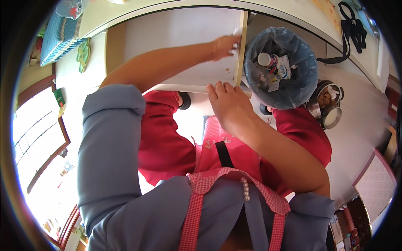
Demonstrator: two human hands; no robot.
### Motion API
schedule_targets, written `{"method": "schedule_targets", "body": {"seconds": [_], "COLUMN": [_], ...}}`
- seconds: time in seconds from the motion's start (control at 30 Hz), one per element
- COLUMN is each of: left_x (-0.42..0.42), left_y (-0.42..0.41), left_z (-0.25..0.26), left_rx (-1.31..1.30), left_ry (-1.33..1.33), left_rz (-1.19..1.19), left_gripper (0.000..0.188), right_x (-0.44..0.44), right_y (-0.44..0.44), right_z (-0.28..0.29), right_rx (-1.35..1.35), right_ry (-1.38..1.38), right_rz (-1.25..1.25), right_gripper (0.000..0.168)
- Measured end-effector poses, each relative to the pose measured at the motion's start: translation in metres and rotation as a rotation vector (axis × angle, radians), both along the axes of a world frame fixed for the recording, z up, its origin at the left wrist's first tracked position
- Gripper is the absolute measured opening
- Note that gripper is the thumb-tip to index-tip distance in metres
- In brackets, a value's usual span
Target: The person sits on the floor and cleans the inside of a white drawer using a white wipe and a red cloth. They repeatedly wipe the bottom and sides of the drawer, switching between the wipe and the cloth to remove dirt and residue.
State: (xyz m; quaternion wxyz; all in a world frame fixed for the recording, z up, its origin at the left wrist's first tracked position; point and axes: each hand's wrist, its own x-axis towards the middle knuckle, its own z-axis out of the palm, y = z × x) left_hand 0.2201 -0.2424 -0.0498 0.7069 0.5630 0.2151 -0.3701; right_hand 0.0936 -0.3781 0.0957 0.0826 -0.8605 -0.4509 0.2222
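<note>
An open drawer (pixel 176 70) with a pale interior and wooden sides lies before me. Inside it, at its right side panel (pixel 241 47), is my left hand (pixel 226 47), blurred, with a crumpled white wipe or tissue (pixel 236 32) between its fingers and the panel. My right hand (pixel 230 102) rests at the drawer's front edge, fingers together and slightly bent, with nothing visible in it. A small brownish fleck (pixel 227 69) shows on the drawer bottom near the right side.
Right of the drawer stands a bin with a bluish plastic liner (pixel 282 94), holding a white-capped jar (pixel 264 59) and wrappers. Metal pots (pixel 314 108) are beyond it. Black straps (pixel 347 34) hang over the tabletop edge. A blue quilted box (pixel 59 37) is at upper left.
</note>
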Motion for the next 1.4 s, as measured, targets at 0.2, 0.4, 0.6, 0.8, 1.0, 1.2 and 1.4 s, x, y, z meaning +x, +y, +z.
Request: {"method": "schedule_targets", "body": {"seconds": [0.2, 0.4, 0.6, 0.8, 1.0, 1.2, 1.4], "left_x": [-0.063, -0.046, -0.002, 0.011, 0.027, 0.024, -0.005], "left_y": [-0.008, 0.013, 0.193, 0.457, 0.458, 0.449, 0.427], "left_z": [0.059, 0.043, 0.001, -0.018, -0.045, -0.060, -0.050], "left_rx": [0.106, 0.209, 1.563, 2.532, 2.277, 2.209, 2.119], "left_ry": [0.252, 0.082, -0.610, -0.734, -0.570, -0.584, -0.615], "left_rz": [-0.208, -0.174, -1.257, -1.300, -1.294, -1.349, -1.560], "left_gripper": [0.045, 0.033, 0.019, 0.036, 0.037, 0.039, 0.040], "right_x": [-0.001, 0.000, 0.009, 0.009, 0.015, 0.016, 0.015], "right_y": [0.008, 0.009, -0.012, -0.006, -0.004, 0.000, -0.002], "right_z": [0.003, 0.000, 0.000, 0.002, 0.004, 0.005, 0.006], "right_rx": [-0.121, -0.037, 0.092, 0.127, 0.071, 0.038, 0.072], "right_ry": [-0.011, 0.042, 0.005, 0.081, 0.105, 0.121, 0.122], "right_rz": [0.015, -0.011, 0.025, 0.010, -0.030, -0.024, -0.053], "right_gripper": [0.057, 0.055, 0.050, 0.047, 0.042, 0.041, 0.041]}}
